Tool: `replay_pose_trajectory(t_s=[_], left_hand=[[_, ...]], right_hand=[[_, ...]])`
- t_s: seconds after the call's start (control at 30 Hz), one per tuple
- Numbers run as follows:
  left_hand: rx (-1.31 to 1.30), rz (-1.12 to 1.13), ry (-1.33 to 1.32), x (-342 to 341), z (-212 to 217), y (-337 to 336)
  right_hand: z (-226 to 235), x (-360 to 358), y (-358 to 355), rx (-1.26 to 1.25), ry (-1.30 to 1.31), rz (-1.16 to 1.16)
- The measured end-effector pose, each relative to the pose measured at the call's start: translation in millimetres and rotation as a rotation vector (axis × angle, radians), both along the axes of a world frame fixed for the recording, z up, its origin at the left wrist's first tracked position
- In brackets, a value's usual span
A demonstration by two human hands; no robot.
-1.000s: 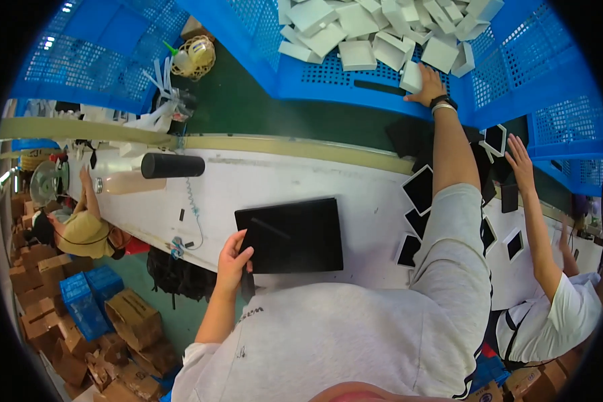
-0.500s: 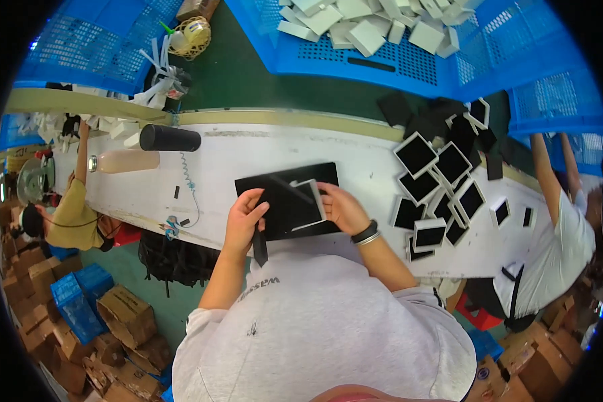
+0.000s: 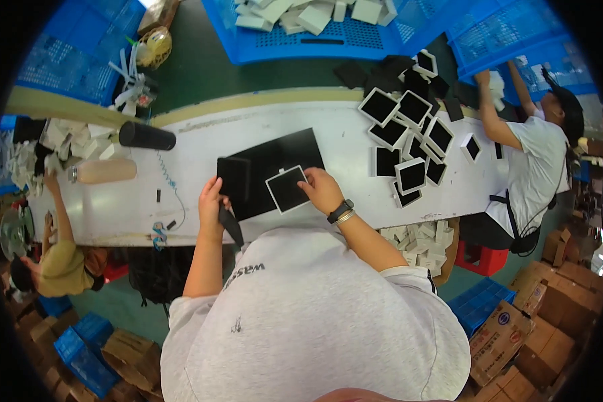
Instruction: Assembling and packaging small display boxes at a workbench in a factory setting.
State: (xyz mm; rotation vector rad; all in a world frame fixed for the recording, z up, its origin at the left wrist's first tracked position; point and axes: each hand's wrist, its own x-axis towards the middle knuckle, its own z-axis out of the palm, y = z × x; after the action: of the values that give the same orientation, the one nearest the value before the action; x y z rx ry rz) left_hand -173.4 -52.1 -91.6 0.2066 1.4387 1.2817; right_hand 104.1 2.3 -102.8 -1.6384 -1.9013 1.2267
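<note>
In my head view, the right hand [image 3: 323,191] pinches the right edge of the white-rimmed tray [image 3: 287,190], positioned over the black board [image 3: 275,149]. I note its small tab pointing up-view, slightly left; near-square, its long axis is indeterminate. The board's long axis rises rightward. The left hand [image 3: 212,199] grips a black strip [image 3: 232,226], angled down-right.

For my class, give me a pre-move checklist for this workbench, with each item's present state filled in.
1. White-rimmed box gripped: ok, the right hand holds its right edge.
2. Left hand free: not ok, it holds a dark strip.
3. White-rimmed box resting on the black board: cannot tell.
4. Pile of boxes apart from the board: ok.
5. Bottle upright: not ok, lying down.
</note>
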Motion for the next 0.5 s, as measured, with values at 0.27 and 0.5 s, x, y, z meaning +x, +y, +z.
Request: replay_pose_trajectory(t_s=[0.27,0.5], left_hand=[[-0.014,-0.075,0.126,4.5,-12.2,-16.7],[-0.018,-0.233,0.141,67.1,3.0,32.8]], right_hand=[[22.8,201.0,9.7,0.431,-0.178,-0.840],[-6.8,370.3,44.4,0.494,-0.092,-1.518]])
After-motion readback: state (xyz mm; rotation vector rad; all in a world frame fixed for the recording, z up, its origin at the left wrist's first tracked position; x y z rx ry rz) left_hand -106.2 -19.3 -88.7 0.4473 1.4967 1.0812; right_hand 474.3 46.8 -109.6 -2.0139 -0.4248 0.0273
